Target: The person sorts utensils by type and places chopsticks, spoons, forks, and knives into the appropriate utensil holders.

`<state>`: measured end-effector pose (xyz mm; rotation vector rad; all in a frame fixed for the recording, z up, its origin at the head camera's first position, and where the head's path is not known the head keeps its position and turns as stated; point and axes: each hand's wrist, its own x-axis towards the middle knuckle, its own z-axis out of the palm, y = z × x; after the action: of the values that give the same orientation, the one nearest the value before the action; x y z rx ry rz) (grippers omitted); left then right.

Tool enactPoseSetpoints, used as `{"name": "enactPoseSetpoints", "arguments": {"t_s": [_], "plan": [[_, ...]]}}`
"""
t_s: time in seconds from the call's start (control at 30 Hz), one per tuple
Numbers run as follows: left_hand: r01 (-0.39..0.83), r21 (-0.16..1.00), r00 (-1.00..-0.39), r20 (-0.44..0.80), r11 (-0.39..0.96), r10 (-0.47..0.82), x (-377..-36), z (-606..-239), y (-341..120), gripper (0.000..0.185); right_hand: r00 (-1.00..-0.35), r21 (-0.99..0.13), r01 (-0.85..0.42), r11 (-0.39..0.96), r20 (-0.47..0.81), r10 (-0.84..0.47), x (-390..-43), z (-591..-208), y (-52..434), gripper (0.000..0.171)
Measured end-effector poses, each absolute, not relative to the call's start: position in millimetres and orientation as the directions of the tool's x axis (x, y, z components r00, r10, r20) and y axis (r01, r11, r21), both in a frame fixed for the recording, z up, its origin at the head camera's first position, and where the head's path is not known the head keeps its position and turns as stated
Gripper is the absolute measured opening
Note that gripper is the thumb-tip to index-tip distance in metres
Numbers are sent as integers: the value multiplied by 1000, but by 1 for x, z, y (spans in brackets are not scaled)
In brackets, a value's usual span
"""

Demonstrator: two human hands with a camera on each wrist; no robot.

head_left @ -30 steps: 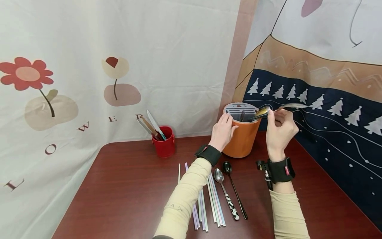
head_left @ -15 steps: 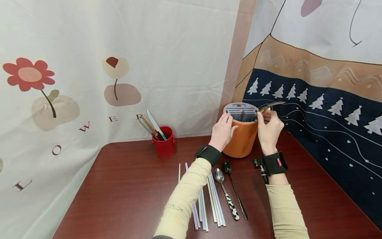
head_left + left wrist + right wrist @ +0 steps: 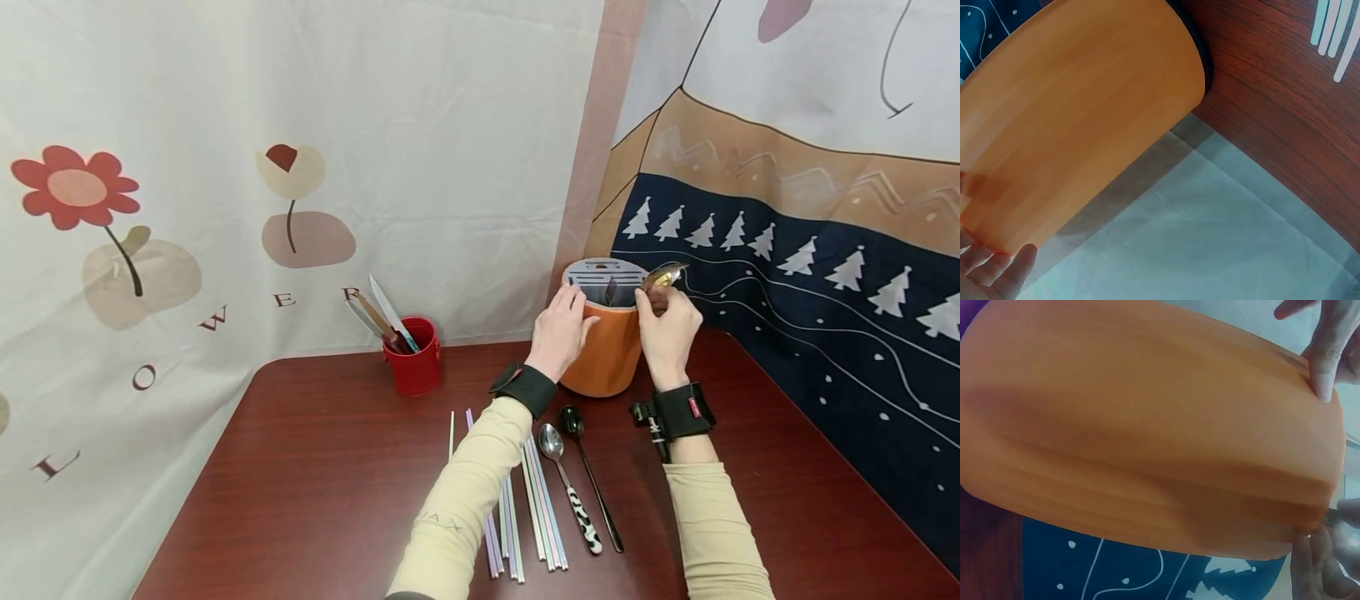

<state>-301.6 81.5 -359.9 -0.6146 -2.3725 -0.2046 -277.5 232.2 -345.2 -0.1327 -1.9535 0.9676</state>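
An orange utensil holder (image 3: 606, 354) with a grey slotted top stands at the back right of the table. My left hand (image 3: 557, 332) grips its near left rim, thumb against the orange wall. At the right side of the rim, my right hand (image 3: 669, 333) pinches a spoon (image 3: 664, 276), its shiny bowl showing above the fingers and its lower part hidden. A dark fork (image 3: 610, 290) stands inside the holder. In the right wrist view, the left thumb (image 3: 1322, 381) presses the wall, while the right fingers (image 3: 1313, 562) are right at the rim.
A red bucket (image 3: 416, 358) holding knives (image 3: 390, 310) stands at the back left. Several pastel chopsticks (image 3: 536, 508), a spoon with a black-and-white handle (image 3: 573, 496) and a black spoon (image 3: 588, 471) lie in front. Curtains hang behind and to the right.
My right hand has moved left and down to the holder's rim, bringing the spoon bowl lower and closer over the holder. The left hand has kept its place.
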Motion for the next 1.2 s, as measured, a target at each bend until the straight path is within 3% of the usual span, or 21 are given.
{"name": "enactPoseSetpoints", "arguments": {"t_s": [0.8,1.0,1.2], "plan": [[475,-22,-669,641,880,377,-300,-361,83,46,-597,-677,-257,689,673,437,-256,-371,236,22],[477,-24,-662,647,878,378,-301,-361,83,46,-638,-640,-261,723,676,368,-246,-383,233,19],[487,-15,-646,667,873,371,-300,-361,82,46,-720,-578,-221,786,640,268,-242,-393,231,19]]}}
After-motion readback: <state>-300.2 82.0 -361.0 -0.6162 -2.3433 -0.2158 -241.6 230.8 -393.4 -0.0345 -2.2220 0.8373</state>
